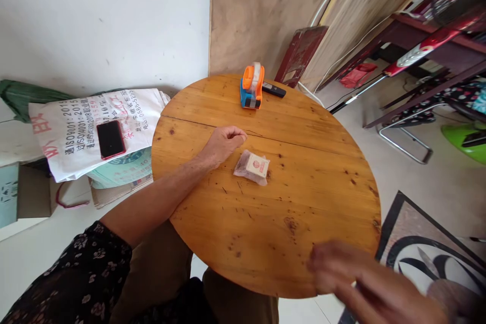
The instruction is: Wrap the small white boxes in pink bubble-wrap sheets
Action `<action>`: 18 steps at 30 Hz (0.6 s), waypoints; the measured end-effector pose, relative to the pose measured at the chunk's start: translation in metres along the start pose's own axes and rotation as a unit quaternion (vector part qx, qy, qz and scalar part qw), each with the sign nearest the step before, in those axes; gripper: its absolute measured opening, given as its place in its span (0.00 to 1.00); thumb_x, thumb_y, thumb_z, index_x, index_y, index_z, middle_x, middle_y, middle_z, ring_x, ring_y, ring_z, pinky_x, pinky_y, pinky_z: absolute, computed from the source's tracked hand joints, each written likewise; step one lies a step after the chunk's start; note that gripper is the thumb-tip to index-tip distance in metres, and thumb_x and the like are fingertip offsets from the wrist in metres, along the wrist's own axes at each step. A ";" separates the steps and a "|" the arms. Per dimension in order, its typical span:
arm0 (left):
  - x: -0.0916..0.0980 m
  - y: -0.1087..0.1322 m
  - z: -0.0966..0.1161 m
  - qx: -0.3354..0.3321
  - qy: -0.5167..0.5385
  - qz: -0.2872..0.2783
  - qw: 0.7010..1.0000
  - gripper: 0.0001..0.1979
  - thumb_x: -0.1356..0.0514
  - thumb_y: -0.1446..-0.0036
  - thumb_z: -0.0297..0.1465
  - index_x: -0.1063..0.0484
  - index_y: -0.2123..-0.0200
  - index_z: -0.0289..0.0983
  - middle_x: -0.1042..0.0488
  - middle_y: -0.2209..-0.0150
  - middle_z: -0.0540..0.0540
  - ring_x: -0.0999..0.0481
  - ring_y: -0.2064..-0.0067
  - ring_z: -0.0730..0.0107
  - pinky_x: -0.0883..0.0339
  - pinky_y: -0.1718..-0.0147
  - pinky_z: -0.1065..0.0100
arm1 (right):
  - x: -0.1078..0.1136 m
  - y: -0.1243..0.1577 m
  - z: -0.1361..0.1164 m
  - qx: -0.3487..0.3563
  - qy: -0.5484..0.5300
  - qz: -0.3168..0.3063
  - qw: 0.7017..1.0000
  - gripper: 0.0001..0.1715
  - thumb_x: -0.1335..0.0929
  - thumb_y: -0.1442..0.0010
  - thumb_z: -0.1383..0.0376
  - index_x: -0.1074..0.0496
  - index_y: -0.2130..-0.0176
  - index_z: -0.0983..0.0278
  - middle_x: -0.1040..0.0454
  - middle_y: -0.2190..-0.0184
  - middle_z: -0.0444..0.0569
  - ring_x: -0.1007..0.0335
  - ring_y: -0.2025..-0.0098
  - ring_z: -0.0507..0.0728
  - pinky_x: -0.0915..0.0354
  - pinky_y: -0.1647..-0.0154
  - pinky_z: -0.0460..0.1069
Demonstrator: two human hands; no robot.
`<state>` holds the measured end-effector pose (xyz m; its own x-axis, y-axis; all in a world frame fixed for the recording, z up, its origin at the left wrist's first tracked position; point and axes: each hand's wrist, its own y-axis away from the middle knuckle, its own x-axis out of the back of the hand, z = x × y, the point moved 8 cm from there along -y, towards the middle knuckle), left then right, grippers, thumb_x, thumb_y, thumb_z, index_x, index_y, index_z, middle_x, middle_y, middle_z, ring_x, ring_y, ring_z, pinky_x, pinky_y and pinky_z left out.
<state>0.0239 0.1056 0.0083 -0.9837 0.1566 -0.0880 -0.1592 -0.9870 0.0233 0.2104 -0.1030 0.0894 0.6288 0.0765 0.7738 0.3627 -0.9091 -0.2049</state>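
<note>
A small pale square packet with red print, in a clear wrapper, lies on the round wooden table. Just beyond its left edge, my left hand rests on the tabletop, apart from the packet. Its fingers are curled in with the thumb against them, and nothing shows between them. My right hand is over the near right edge of the table, smeared by motion. Whether its fingers hold anything cannot be made out.
An orange and blue tape dispenser stands at the table's far edge beside a black object. Left of the table, a phone lies on a printed white sack. A patterned mat is on the floor at right.
</note>
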 end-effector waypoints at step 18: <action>-0.020 0.008 -0.011 0.030 -0.122 -0.172 0.977 0.14 0.41 0.46 0.28 0.24 0.56 0.35 0.20 0.58 0.45 0.23 0.57 0.64 0.31 0.55 0.63 | -0.026 -0.148 0.046 0.154 0.094 0.076 0.981 0.04 0.31 0.38 0.65 0.24 0.65 0.60 0.19 0.60 0.50 0.22 0.59 0.59 0.31 0.55 0.56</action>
<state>0.0435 0.0940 -0.0011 -0.8607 0.4898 0.1387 -0.4811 -0.8717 0.0930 0.1722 0.0483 0.0720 0.5645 -0.1532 0.8111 0.4836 -0.7349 -0.4754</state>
